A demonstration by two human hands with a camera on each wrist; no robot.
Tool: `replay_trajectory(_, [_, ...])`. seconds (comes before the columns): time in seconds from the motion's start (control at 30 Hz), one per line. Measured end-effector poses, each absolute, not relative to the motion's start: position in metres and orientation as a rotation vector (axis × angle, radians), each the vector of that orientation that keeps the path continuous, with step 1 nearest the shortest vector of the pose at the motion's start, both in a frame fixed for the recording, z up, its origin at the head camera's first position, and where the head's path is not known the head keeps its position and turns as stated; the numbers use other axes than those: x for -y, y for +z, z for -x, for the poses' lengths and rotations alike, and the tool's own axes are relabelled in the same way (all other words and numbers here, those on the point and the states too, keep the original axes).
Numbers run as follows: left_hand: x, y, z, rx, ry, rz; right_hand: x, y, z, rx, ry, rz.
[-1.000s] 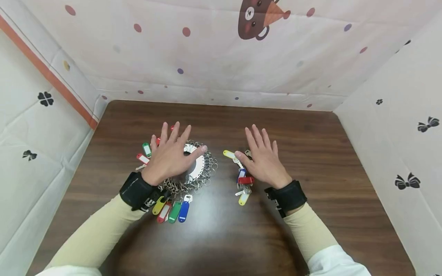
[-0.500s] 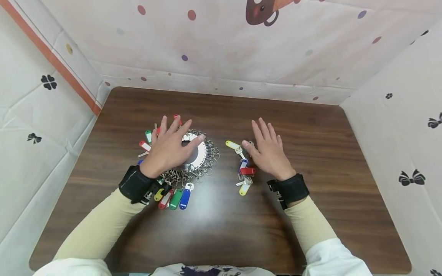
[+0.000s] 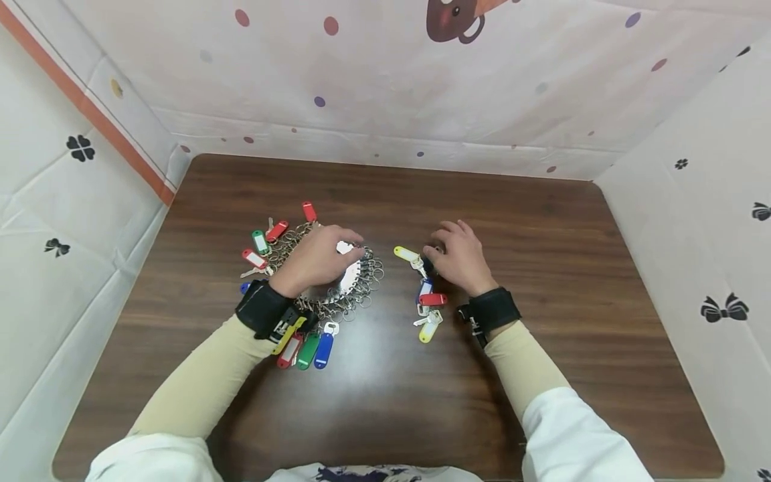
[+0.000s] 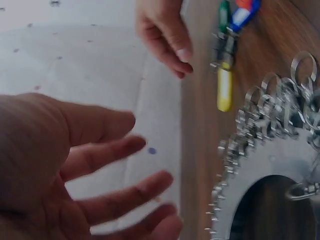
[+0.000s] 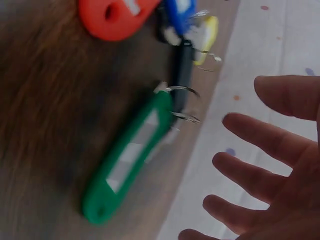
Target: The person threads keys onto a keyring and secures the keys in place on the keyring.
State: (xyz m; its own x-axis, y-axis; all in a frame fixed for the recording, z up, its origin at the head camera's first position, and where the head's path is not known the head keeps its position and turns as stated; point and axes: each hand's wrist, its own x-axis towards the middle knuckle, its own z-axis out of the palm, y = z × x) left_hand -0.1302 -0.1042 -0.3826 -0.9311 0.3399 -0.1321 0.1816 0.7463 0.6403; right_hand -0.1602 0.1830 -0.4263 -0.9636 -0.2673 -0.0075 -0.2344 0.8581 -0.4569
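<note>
Over the metal ring (image 3: 352,280), our loosely spread left hand (image 3: 320,258) (partly blocking it); to its right, tagged keys (image 3: 432,300), our spread right hand (image 3: 462,260); nearer us, blue tag (image 3: 323,351).

The counter (image 3: 572,301) is showing brown wood grain, the key tags (image 3: 308,351) are showing red, green, blue and yellow, and the whitish cloth (image 3: 385,73) is bearing reddish and purple dots.

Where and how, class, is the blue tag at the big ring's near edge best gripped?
Probably pinch the blue tag across its long sides, near its free end, coming from the person's side: that end points toward the person, away from the big ring, and there a narrow gap parts it from the green tag.
</note>
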Motion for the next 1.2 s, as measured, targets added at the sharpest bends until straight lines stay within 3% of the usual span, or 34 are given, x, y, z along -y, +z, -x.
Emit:
replay_trajectory(0.43, [0.061,-0.404,0.147,-2.703,0.595,-0.628,-0.159,-0.441,0.162,-2.968,-0.618,0.384])
replay_trajectory(1.2, [0.044,-0.425,0.151,-2.851,0.442,-0.439,-0.157,-0.441,0.157,-3.023,-0.527,0.183])
